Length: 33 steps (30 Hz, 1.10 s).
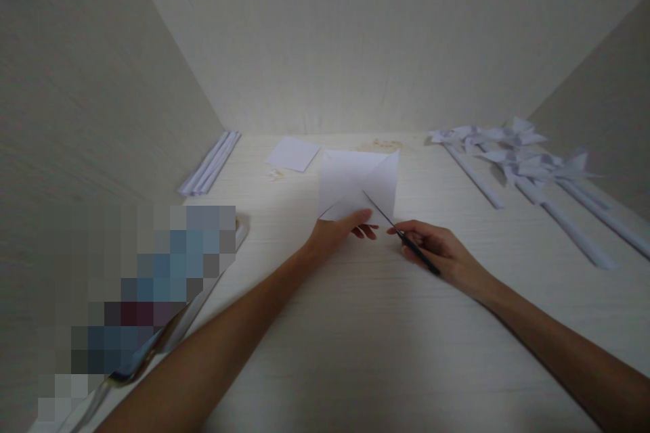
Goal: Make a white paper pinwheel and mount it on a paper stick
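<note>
My left hand (345,226) pinches a white square sheet of paper (350,172) at its lower edge, thumb on top and fingers underneath. Crease lines run diagonally across the sheet, and a slit shows near its lower left corner. Black-handled scissors (419,254), seen almost edge-on, are in my right hand (437,250). Their thin blades reach over the sheet's lower right part toward its middle. Just beyond the held sheet, to the left, a second white paper square (293,153) lies flat on the table.
Rolled paper sticks (210,164) lie side by side at the back left. Several paper pinwheels (523,159) on paper sticks rest at the right. Small scraps (275,175) dot the white tabletop (325,352). A blurred-out object (167,284) stands left; walls enclose the table.
</note>
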Tool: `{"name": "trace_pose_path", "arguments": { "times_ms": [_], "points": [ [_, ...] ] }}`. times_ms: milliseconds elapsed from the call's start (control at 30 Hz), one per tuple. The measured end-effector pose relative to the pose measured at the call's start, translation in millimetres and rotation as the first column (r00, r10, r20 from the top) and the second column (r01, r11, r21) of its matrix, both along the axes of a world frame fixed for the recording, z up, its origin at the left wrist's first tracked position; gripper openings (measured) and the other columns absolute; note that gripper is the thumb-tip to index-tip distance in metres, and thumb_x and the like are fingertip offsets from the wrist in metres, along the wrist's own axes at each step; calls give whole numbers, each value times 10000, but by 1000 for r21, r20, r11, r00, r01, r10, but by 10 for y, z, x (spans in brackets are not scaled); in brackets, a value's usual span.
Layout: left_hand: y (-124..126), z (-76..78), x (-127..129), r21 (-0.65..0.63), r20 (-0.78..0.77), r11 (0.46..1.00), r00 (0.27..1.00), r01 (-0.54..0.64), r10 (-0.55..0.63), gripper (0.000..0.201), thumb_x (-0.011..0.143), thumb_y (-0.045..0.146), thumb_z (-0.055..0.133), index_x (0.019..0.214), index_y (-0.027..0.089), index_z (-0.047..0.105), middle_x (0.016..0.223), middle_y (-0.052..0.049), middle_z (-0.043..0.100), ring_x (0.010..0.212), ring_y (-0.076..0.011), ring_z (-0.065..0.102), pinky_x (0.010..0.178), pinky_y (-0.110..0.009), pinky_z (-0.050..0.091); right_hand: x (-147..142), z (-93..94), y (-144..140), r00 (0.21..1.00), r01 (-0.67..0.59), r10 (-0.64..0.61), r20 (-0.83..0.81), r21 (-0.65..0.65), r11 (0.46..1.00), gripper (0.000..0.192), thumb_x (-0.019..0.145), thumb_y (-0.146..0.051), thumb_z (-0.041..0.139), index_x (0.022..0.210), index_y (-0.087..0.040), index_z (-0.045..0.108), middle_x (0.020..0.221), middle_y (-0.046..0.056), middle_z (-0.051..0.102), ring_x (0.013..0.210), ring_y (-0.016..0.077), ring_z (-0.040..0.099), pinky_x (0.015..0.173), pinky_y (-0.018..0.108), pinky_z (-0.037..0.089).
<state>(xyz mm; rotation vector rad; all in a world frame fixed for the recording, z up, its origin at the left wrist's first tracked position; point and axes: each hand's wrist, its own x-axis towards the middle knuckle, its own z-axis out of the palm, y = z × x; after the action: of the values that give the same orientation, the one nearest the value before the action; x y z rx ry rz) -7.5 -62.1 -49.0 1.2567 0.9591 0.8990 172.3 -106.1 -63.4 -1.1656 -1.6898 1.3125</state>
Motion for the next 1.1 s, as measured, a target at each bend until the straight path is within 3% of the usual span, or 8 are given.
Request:
{"name": "trace_pose_path", "arguments": {
  "times_ms": [600, 900, 1100],
  "points": [
    [-1, -5, -10, 8, 0, 1000, 1000, 9, -9, 224, 695, 254, 519, 539, 120, 608, 511, -24, 609, 493, -95, 535, 544, -218, 425, -17, 30, -3, 1000, 22, -22, 21, -2, 1000, 243, 759, -286, 510, 969, -167, 527, 553, -61, 327, 473, 65, 319, 421, 199, 259],
    [-30, 44, -12, 46, -151, 992, 980, -121, 126, 274, 682, 283, 542, 441, 155, 547, 471, 0, 590, 482, -99, 530, 594, -224, 436, -16, 11, -3, 998, 33, -33, 50, -8, 999, 260, 760, -329, 512, 971, -178, 525, 579, -40, 363, 497, 77, 351, 432, 205, 277],
    [-14, 11, -6, 72, -139, 988, 980, -133, 142, 275, 679, 284, 544, 428, 171, 539, 457, 20, 581, 474, -97, 529, 606, -223, 434, -7, -10, 1, 999, 35, -34, 37, -24, 999, 273, 760, -331, 510, 984, -176, 524, 582, -43, 352, 491, 74, 333, 427, 201, 264]
  ]
}}
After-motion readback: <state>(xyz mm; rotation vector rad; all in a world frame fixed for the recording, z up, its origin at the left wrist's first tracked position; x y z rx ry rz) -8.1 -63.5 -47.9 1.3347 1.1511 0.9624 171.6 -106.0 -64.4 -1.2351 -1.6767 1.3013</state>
